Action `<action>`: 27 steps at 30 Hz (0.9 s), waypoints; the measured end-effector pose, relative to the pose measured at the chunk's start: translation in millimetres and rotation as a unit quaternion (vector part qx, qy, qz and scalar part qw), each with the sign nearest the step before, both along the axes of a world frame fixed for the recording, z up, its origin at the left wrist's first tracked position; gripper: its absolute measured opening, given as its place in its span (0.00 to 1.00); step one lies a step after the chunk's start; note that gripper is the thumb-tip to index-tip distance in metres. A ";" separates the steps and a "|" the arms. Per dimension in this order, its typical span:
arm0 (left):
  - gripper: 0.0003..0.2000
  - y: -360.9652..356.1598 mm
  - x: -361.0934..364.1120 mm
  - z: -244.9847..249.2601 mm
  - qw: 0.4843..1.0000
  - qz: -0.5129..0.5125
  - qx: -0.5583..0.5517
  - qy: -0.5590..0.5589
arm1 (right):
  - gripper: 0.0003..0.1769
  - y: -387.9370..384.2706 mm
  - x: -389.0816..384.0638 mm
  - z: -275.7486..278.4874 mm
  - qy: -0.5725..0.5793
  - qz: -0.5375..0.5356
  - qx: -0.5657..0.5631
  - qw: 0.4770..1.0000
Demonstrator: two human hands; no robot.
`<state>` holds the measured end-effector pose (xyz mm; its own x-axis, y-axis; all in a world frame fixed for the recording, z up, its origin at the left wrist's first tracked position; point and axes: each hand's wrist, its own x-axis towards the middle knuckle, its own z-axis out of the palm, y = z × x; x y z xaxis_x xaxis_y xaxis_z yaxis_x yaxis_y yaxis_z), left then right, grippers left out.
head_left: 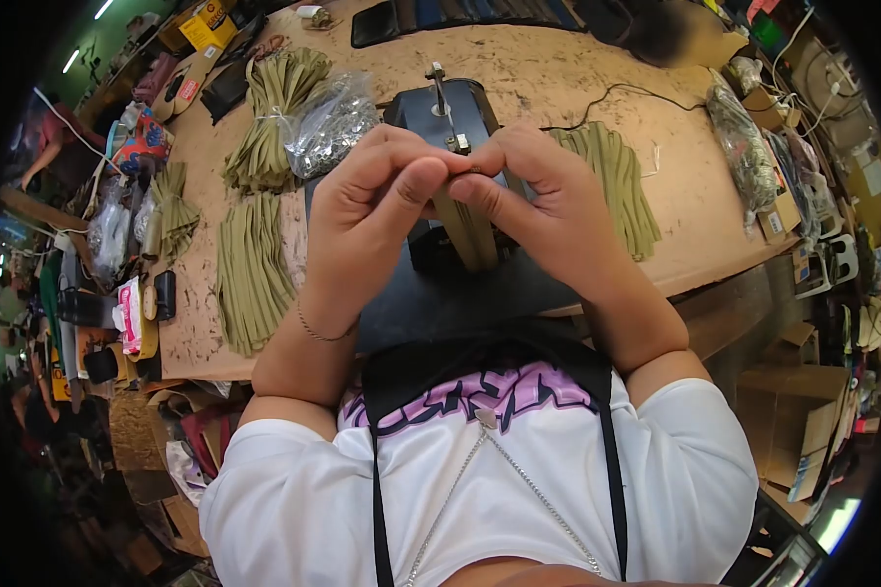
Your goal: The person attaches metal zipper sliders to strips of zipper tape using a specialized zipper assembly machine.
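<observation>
Both my hands are raised in front of my chest, their fingertips meeting over a black bench device with an upright metal post [440, 93]. My left hand [377, 196] is closed, thumb and forefinger pinching the upper end of an olive zipper strip [468, 230]. My right hand [538, 191] pinches the same end from the other side. The strip hangs down in front of the black device [401, 108]. Fingers hide most of the pinched end, and any small part there is too small to make out.
Bundles of olive strips lie on the left [250, 274] and right [612, 186] of the worktable [578, 73]. A clear bag of small metal parts [333, 122] rests left of the device. A black cable [622, 88] runs across the right side. Cardboard boxes [788, 421] stand lower right.
</observation>
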<state>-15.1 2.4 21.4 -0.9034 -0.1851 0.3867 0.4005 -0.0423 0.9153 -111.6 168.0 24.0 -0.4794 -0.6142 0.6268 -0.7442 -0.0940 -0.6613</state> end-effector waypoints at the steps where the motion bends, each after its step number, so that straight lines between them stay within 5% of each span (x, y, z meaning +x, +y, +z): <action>1: 0.08 1.3 1.8 2.8 1.000 -0.008 0.022 -0.018 | 0.07 -0.4 -0.1 -1.7 -0.005 -0.001 -0.001 1.000; 13: 0.14 1.7 12.6 3.2 0.991 -0.016 -0.130 0.000 | 0.07 10.0 -1.0 -12.0 -0.335 0.124 0.044 0.933; 16: 0.14 -0.2 6.9 -3.9 0.975 0.030 -0.214 0.060 | 0.07 9.5 -1.1 -14.2 -0.387 0.150 -0.016 0.910; 19: 0.14 0.8 1.6 1.6 0.867 0.145 -0.432 0.198 | 0.06 9.9 -0.4 -13.5 -0.407 0.150 -0.014 0.901; 22: 0.13 -7.5 -1.9 -3.5 0.801 0.165 -0.512 0.263 | 0.07 10.0 -1.1 -16.5 -0.401 0.156 -0.003 0.903; 25: 0.09 -6.6 -1.6 -7.9 0.852 0.159 -0.457 0.200 | 0.06 9.3 4.4 -13.7 -0.344 0.093 0.014 0.934; 27: 0.06 -4.8 -0.7 -16.5 0.987 0.027 -0.157 0.023 | 0.05 0.2 4.4 -18.3 -0.129 0.002 -0.036 0.991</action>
